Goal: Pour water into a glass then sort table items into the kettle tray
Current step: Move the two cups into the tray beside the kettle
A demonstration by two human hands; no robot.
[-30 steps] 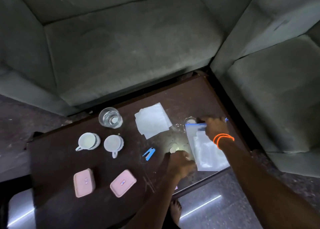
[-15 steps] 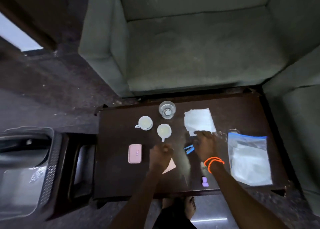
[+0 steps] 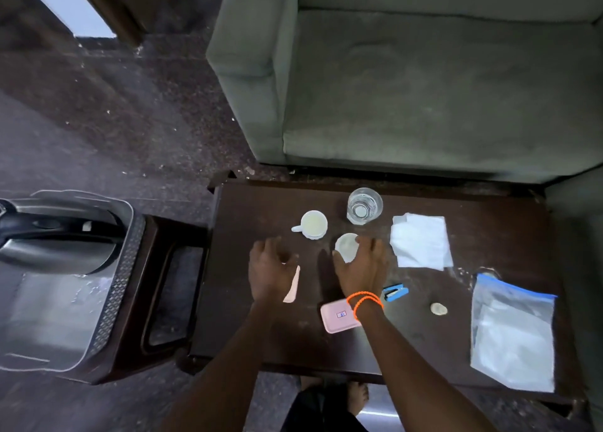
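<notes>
A glass (image 3: 364,206) of water stands at the far side of the dark table (image 3: 489,268). A white cup (image 3: 313,224) sits to its left. My right hand (image 3: 360,268), with orange bands on the wrist, grips a second white cup (image 3: 345,245) from the near right. My left hand (image 3: 269,270) holds a pink box (image 3: 292,285) tipped up on its edge. Another pink box (image 3: 336,317) lies flat under my right wrist. The tray (image 3: 65,317) with the kettle (image 3: 49,236) sits on a stand to the left.
On the table's right half lie a white napkin (image 3: 419,240), a blue stapler (image 3: 395,292), a small round object (image 3: 438,308) and a zip bag (image 3: 512,330). A grey sofa (image 3: 424,89) stands behind the table. My bare foot (image 3: 357,395) shows below the near edge.
My right hand left the blue stapler and went forward onto the second cup. My left hand shifted left to the other pink box, which now stands on edge.
</notes>
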